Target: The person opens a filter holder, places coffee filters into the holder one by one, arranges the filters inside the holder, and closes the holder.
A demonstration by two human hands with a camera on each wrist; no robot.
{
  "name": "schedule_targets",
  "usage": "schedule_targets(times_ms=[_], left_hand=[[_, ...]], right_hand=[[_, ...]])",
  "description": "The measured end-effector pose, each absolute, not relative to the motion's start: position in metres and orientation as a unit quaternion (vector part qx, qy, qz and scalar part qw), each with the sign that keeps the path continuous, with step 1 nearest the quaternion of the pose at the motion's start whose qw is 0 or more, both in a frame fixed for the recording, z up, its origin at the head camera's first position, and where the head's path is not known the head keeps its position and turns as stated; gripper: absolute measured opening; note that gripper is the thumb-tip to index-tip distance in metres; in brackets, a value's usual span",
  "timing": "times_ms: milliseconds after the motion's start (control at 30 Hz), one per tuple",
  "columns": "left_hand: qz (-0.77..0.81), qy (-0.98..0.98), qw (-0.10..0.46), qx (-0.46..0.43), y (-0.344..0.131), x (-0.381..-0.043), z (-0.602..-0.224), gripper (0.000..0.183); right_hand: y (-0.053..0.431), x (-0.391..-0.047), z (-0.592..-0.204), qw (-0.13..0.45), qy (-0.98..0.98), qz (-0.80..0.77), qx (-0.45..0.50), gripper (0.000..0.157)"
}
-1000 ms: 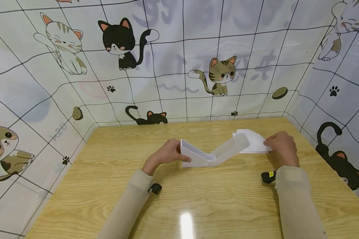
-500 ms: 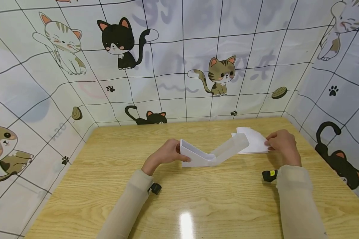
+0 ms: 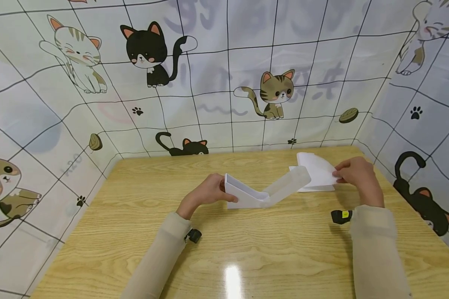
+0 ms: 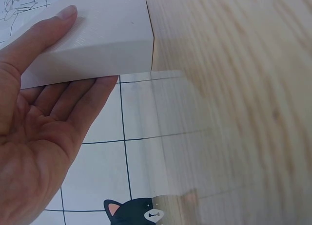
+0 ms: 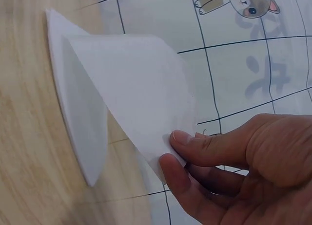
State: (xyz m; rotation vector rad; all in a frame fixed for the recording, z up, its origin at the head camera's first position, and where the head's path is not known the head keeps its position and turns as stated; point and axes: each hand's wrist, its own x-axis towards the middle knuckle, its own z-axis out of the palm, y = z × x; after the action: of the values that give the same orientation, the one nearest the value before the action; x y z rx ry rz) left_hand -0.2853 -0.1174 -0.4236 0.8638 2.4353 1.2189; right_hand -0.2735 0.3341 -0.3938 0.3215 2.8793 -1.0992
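Right hand [image 3: 357,172] pinches one corner of a thin white fan-shaped paper sheet [image 3: 316,170] btwn thumb & fingers, holding it tilted above a flat white pile of similar paper [image 3: 318,189], nr the far R corner of the wood-grain desk [image 3: 280,253]. Left hand [image 3: 209,190] grips the L end of a slim white box [image 3: 248,202], prob. plastic, mid-desk toward the far edge, its translucent lid [image 3: 289,185] open to the R.

Risks: pinch takes just the corner, so sheet could slip or crease; if layers cling, pile could drag along. Lid tip might snag paper pulled straight L.

R wrist view shows the gap btwn sheet & pile, barely readable from head view. L wrist view shows thumb on one box face, fingers under the opposite side. Only head view gets box & paper together; can't tell if lid touches paper.
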Motion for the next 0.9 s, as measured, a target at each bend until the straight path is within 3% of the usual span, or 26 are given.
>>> schedule_targets(times_ms=[900], left_hand=[[0.422,0.842,0.137,0.306,-0.117,-0.286,-0.424,0.035]], right_hand=[[0.313,-0.257,-0.349,-0.054,0.935,-0.343,0.076,0.035]])
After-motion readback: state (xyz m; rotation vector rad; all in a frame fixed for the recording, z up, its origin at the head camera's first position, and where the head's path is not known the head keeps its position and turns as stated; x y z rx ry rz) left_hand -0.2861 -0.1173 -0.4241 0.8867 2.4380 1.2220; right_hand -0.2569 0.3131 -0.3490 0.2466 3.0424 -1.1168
